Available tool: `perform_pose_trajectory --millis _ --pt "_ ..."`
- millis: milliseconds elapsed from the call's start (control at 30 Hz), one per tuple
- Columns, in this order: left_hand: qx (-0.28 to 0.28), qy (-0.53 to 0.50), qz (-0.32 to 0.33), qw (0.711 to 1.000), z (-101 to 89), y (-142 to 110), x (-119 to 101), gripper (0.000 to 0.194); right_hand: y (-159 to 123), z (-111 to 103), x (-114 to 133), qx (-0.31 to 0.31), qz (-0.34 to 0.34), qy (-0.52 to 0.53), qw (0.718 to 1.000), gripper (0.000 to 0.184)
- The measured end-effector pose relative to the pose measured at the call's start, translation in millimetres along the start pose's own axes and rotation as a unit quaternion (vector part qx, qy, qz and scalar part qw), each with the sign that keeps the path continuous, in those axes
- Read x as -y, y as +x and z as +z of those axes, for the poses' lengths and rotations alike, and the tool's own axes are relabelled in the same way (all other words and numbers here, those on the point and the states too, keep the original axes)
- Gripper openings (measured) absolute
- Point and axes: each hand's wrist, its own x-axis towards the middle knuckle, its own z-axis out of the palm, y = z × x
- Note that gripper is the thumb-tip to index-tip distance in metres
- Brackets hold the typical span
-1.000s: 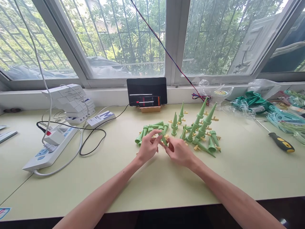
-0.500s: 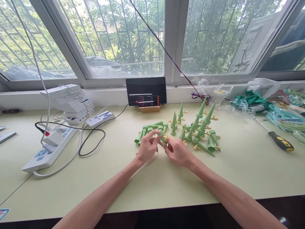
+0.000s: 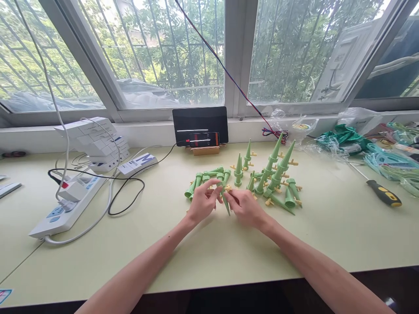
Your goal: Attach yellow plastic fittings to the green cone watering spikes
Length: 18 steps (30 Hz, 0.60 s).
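Observation:
My left hand (image 3: 202,202) and my right hand (image 3: 245,207) meet over the pale green table (image 3: 209,244), both pinching one green plastic cone spike (image 3: 225,201) whose tip points down toward me. A small yellow knob (image 3: 228,188) shows at its upper end by my right fingertips. Just behind my left hand lies a row of several green cones (image 3: 204,178) on their sides. To the right stands a cluster of several upright green spikes with yellow knobs (image 3: 275,174).
A white power strip (image 3: 70,203) with plugs and cables lies at the left, white boxes (image 3: 94,139) behind it. A dark tablet and a phone (image 3: 200,126) lean at the window sill. A yellow-handled screwdriver (image 3: 381,193) and plastic bags (image 3: 347,137) lie at the right.
The spike between my fingers has turned, so its tip now points down toward me. Both hands stay in the same spot.

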Motion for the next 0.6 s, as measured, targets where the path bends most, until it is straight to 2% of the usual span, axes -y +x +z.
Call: perform_pose_trajectory --millis 600 --pt "-0.003 0.010 0.002 1.000 0.5 0.0 2.6 0.034 0.3 -1.4 3.2 0.016 0.016 0.008 1.000 0.035"
